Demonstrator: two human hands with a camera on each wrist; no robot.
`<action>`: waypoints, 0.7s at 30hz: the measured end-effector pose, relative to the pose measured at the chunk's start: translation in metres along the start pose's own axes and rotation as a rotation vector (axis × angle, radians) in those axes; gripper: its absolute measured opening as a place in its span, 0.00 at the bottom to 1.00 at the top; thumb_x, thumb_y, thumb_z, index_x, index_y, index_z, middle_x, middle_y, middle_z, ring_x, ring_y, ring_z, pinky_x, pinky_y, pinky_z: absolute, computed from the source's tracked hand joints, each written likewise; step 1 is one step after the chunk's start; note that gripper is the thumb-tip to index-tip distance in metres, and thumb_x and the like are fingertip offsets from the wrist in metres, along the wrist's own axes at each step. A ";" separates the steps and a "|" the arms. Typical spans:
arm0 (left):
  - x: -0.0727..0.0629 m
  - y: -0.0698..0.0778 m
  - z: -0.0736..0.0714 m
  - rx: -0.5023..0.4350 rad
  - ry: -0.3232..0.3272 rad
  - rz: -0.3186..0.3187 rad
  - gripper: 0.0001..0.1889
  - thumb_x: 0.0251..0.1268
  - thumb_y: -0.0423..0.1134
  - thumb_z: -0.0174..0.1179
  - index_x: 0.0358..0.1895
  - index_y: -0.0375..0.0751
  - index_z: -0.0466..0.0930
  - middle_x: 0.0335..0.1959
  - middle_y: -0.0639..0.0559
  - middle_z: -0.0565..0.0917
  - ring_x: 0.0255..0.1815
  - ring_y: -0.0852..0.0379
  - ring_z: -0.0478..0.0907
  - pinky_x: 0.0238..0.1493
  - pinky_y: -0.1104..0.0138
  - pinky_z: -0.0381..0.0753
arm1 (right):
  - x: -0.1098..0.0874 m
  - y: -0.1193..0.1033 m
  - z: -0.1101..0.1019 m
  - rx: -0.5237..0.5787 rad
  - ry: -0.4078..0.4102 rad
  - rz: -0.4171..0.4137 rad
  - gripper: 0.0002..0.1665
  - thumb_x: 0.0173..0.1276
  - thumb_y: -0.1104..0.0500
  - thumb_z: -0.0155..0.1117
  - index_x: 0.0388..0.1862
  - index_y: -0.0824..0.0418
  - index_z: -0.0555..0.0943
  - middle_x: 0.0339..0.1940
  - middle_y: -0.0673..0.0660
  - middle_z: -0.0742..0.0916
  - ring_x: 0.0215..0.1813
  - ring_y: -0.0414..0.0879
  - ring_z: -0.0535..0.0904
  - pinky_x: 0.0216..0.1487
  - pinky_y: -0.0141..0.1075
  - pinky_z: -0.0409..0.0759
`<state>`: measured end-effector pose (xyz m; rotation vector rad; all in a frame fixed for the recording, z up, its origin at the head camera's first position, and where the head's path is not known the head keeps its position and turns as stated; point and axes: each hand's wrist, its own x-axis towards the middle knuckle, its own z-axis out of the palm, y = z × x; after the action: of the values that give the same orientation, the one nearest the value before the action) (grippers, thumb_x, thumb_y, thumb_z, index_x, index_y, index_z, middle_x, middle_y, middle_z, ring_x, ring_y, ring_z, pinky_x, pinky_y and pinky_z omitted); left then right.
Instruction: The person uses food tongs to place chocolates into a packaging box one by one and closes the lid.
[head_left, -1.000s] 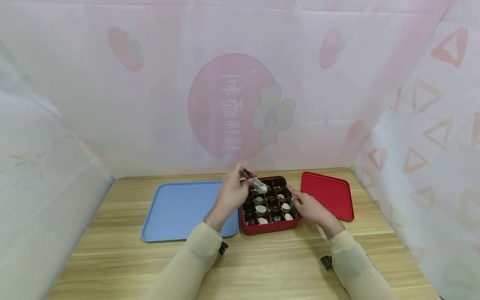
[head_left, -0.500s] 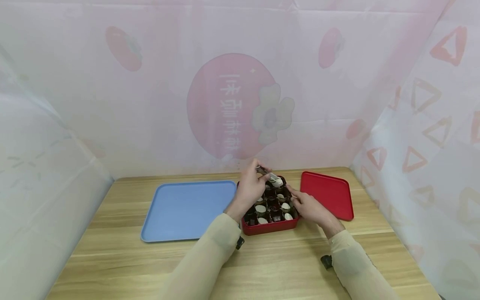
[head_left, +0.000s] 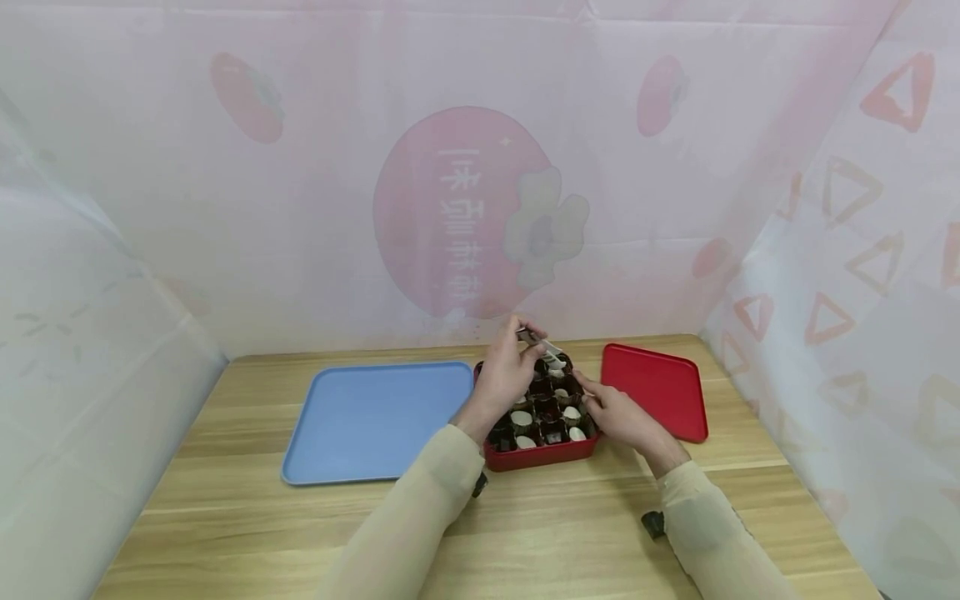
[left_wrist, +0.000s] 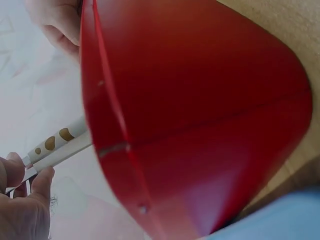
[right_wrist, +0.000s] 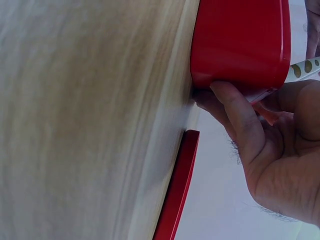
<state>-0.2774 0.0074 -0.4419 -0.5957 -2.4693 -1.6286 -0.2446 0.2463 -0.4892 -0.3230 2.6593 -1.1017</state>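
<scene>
My left hand [head_left: 504, 371] pinches slim white tongs [head_left: 551, 352], which carry brown-gold spots in the left wrist view. Their tips point down into the back right corner of a red box [head_left: 540, 458]. A dark divider [head_left: 547, 406] splits the box into small compartments, and several of these hold white rounded pieces [head_left: 522, 418]. One such piece [head_left: 557, 373] lies right at the tongs' tips; whether they grip it I cannot tell. My right hand [head_left: 622, 414] holds the box by its right side, its fingers against the red wall [right_wrist: 240, 45] in the right wrist view.
A blue tray [head_left: 375, 425] lies left of the box, close beside it. To the right, behind my right hand, is a flat red lid [head_left: 656, 392]. All stand on a wooden table [head_left: 555, 533] with printed cloth walls [head_left: 300, 250] behind and at the sides.
My left hand has moved right with the tongs, from the middle of the back rows to the back right corner, then tipped the tongs steeper. The right hand and box have stayed put.
</scene>
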 end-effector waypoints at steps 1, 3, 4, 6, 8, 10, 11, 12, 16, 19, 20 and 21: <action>-0.001 0.000 -0.002 -0.004 -0.001 -0.007 0.10 0.93 0.34 0.61 0.66 0.43 0.74 0.67 0.44 0.84 0.67 0.44 0.87 0.59 0.53 0.98 | 0.000 0.000 0.000 0.001 -0.001 -0.001 0.37 0.97 0.61 0.51 0.99 0.58 0.59 0.22 0.46 0.72 0.21 0.39 0.63 0.25 0.32 0.69; -0.002 0.000 -0.006 -0.017 -0.002 -0.015 0.11 0.93 0.33 0.61 0.66 0.43 0.74 0.67 0.43 0.84 0.67 0.44 0.87 0.59 0.52 0.98 | 0.000 0.001 0.001 0.001 0.001 -0.007 0.38 0.96 0.61 0.51 0.99 0.58 0.59 0.23 0.46 0.71 0.21 0.39 0.63 0.25 0.32 0.69; -0.003 0.000 -0.008 -0.021 -0.002 -0.016 0.11 0.93 0.33 0.61 0.66 0.43 0.75 0.67 0.43 0.84 0.68 0.44 0.87 0.61 0.53 0.98 | 0.001 0.002 0.001 0.000 0.002 -0.007 0.38 0.96 0.62 0.51 0.99 0.58 0.60 0.23 0.46 0.72 0.21 0.39 0.63 0.25 0.32 0.69; -0.006 0.000 -0.014 -0.026 -0.002 -0.022 0.11 0.92 0.32 0.62 0.66 0.42 0.75 0.67 0.44 0.84 0.69 0.45 0.87 0.65 0.53 0.98 | 0.001 0.003 0.001 0.001 0.002 -0.009 0.38 0.96 0.62 0.52 0.99 0.58 0.59 0.24 0.47 0.72 0.21 0.39 0.63 0.24 0.31 0.68; -0.009 0.001 -0.022 -0.036 -0.006 -0.024 0.11 0.92 0.31 0.62 0.66 0.41 0.75 0.67 0.43 0.85 0.70 0.44 0.86 0.68 0.54 0.97 | 0.001 0.003 0.001 0.008 0.000 -0.005 0.38 0.96 0.62 0.51 0.99 0.56 0.59 0.26 0.48 0.73 0.22 0.39 0.63 0.24 0.31 0.68; -0.013 0.001 -0.030 -0.037 -0.010 -0.031 0.11 0.92 0.30 0.62 0.66 0.41 0.75 0.67 0.43 0.85 0.72 0.44 0.86 0.70 0.55 0.97 | 0.001 0.004 0.001 0.013 -0.003 -0.002 0.38 0.97 0.62 0.51 0.99 0.56 0.58 0.28 0.50 0.74 0.22 0.39 0.63 0.24 0.31 0.68; -0.016 0.002 -0.035 -0.036 -0.011 -0.035 0.11 0.92 0.31 0.62 0.66 0.41 0.75 0.67 0.43 0.85 0.72 0.43 0.86 0.71 0.55 0.97 | 0.001 0.004 0.001 0.014 -0.003 0.000 0.38 0.97 0.62 0.51 1.00 0.56 0.58 0.29 0.50 0.75 0.22 0.40 0.63 0.24 0.31 0.67; -0.018 0.002 -0.039 -0.038 -0.011 -0.033 0.11 0.92 0.30 0.62 0.66 0.41 0.75 0.67 0.43 0.85 0.72 0.42 0.86 0.71 0.54 0.97 | 0.001 0.004 0.001 0.016 -0.004 0.002 0.38 0.97 0.61 0.51 1.00 0.55 0.58 0.30 0.50 0.75 0.22 0.40 0.62 0.24 0.31 0.67; -0.027 0.000 -0.057 -0.031 -0.001 -0.022 0.13 0.90 0.28 0.63 0.66 0.40 0.75 0.66 0.41 0.85 0.72 0.41 0.87 0.73 0.55 0.97 | 0.000 0.004 0.000 0.012 -0.009 0.008 0.39 0.97 0.61 0.50 1.00 0.55 0.57 0.27 0.49 0.74 0.22 0.40 0.61 0.23 0.30 0.66; -0.033 -0.005 -0.071 -0.036 0.003 -0.013 0.14 0.89 0.26 0.64 0.67 0.38 0.75 0.66 0.40 0.85 0.70 0.41 0.87 0.71 0.55 0.97 | 0.000 0.003 0.000 0.015 -0.011 0.010 0.39 0.97 0.61 0.50 1.00 0.55 0.56 0.25 0.49 0.73 0.22 0.40 0.61 0.23 0.30 0.66; -0.035 -0.007 -0.076 -0.041 0.003 -0.009 0.14 0.89 0.26 0.64 0.67 0.38 0.75 0.65 0.40 0.85 0.69 0.41 0.87 0.70 0.55 0.98 | 0.000 0.003 0.000 0.016 -0.010 0.009 0.39 0.97 0.61 0.50 1.00 0.55 0.56 0.25 0.48 0.73 0.22 0.40 0.61 0.23 0.30 0.65; -0.037 -0.009 -0.081 -0.039 0.005 -0.004 0.15 0.88 0.25 0.64 0.67 0.38 0.75 0.65 0.39 0.85 0.68 0.41 0.87 0.70 0.56 0.98 | 0.000 0.003 0.000 0.015 -0.010 0.009 0.39 0.97 0.61 0.50 1.00 0.56 0.56 0.25 0.48 0.72 0.22 0.40 0.61 0.23 0.30 0.65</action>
<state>-0.2558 -0.0780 -0.4281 -0.5912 -2.4418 -1.6818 -0.2446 0.2485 -0.4911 -0.3119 2.6399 -1.1136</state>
